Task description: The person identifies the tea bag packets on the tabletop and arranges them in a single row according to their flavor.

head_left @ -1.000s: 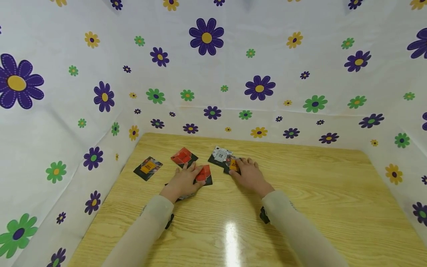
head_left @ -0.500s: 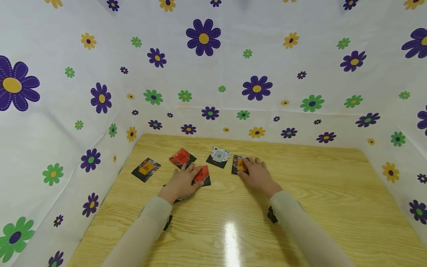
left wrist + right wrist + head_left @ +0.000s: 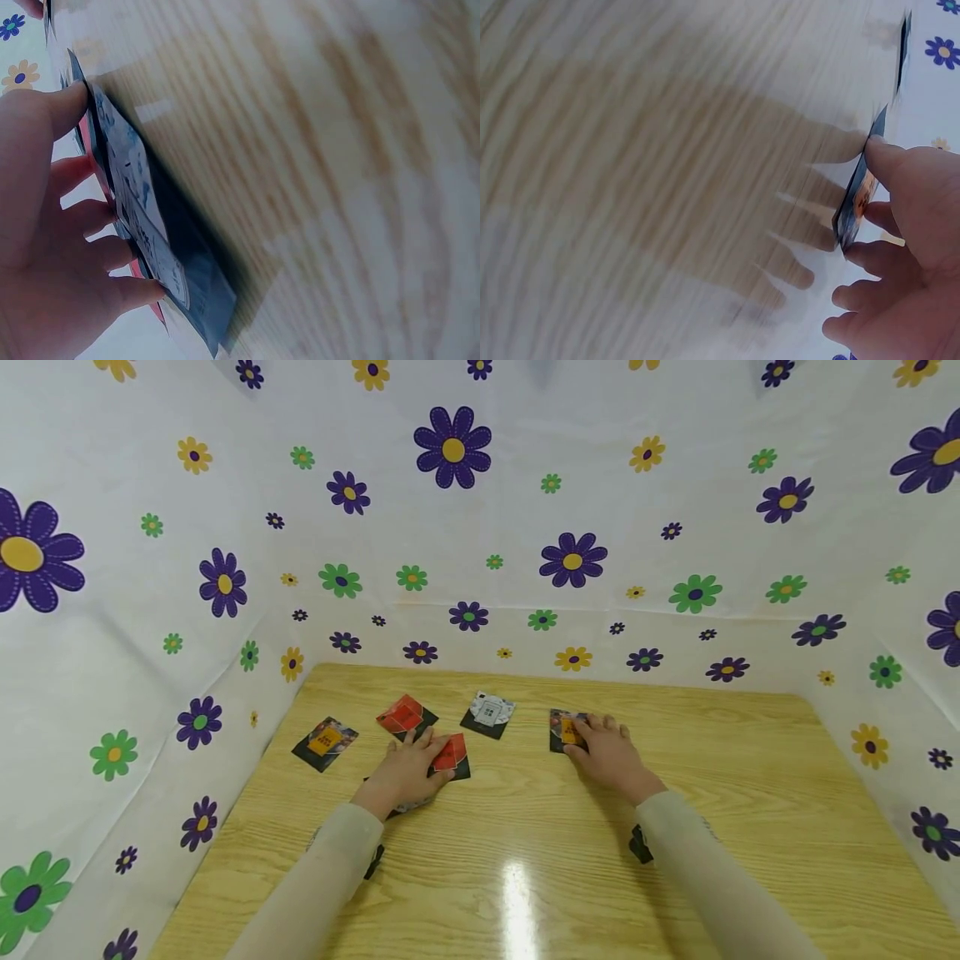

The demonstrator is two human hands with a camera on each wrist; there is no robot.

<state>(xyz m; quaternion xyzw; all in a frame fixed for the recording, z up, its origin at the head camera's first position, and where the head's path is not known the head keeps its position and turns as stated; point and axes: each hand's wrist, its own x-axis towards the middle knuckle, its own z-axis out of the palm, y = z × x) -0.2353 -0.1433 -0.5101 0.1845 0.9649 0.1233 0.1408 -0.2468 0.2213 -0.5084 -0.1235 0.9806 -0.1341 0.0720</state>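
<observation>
My left hand lies with spread fingers over a red and black flat packet. Below the palm, part of a grey-white and black packet shows; the rest is hidden. In the left wrist view, thumb and fingertips touch the upper side of this grey-white packet. Further right, my right hand presses an orange and black packet flat to the table, covering its right part. The right wrist view has the thumb at one end of that packet and two fingertips along it.
An orange packet lies at the far left, a second red packet beyond my left hand, and a silver-white one between the hands. White flowered cloth walls the wooden table at the back and sides.
My right hand has slid the orange packet to the right, off the corner of the silver-white packet, leaving a gap between them. My left hand stays on its packets.
</observation>
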